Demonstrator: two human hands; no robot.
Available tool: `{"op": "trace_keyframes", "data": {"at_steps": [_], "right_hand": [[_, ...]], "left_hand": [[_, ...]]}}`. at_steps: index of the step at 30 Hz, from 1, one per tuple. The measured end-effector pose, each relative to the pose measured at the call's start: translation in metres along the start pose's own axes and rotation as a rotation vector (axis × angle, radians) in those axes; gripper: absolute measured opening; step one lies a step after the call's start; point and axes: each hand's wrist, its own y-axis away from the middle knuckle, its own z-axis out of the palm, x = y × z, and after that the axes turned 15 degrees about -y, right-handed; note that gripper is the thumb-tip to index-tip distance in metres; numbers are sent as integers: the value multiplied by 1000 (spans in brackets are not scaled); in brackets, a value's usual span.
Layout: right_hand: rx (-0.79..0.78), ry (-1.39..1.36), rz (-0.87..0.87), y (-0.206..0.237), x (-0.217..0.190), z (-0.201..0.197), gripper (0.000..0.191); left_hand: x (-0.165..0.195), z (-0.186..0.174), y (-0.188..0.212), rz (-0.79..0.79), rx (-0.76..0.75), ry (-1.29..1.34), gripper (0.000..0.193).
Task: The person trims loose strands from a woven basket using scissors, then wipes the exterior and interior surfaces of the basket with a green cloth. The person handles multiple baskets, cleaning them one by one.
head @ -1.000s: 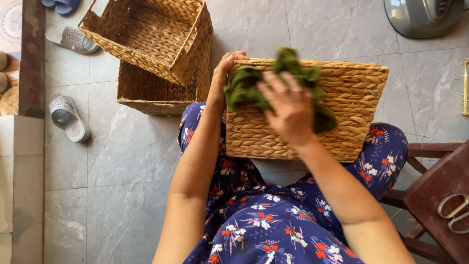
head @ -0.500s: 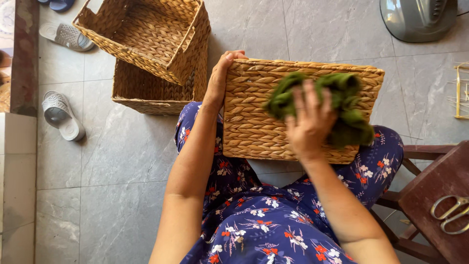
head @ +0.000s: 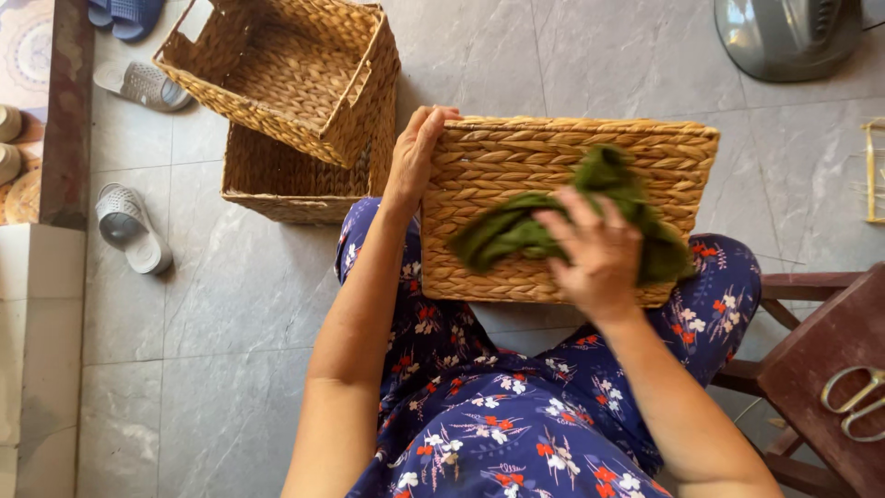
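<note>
Lying at the far left on the grey tiled floor (head: 230, 304) are grey slippers (head: 129, 226), with a blue pair (head: 124, 14) at the top edge. Next come two open woven baskets, an upper basket (head: 295, 69) tilted and resting in the lower basket (head: 286, 175). On the lap, over the blue flowered dress (head: 479, 406), a third woven basket (head: 562, 207) stands with one flat woven side facing up. The left hand (head: 415, 152) grips its left edge, fingers curled over the top corner. The right hand (head: 595, 254) is spread flat, pressing a crumpled green cloth (head: 525, 226) against the basket's side, near its middle. At the far right a dark wooden stool (head: 830, 369) carries metal scissors (head: 857, 401); a grey fan base (head: 788, 37) sits at the top.
</note>
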Motion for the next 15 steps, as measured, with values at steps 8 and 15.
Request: {"op": "trace_keyframes", "data": {"at_steps": [8,15], "right_hand": [[110,94,245,34,9,-1,69],[-181,-213,-68,1,-102,71,71]], "left_hand": [[-4,3,2,25,29,27,40],[-16,5,-3,40,19,103,36]]}}
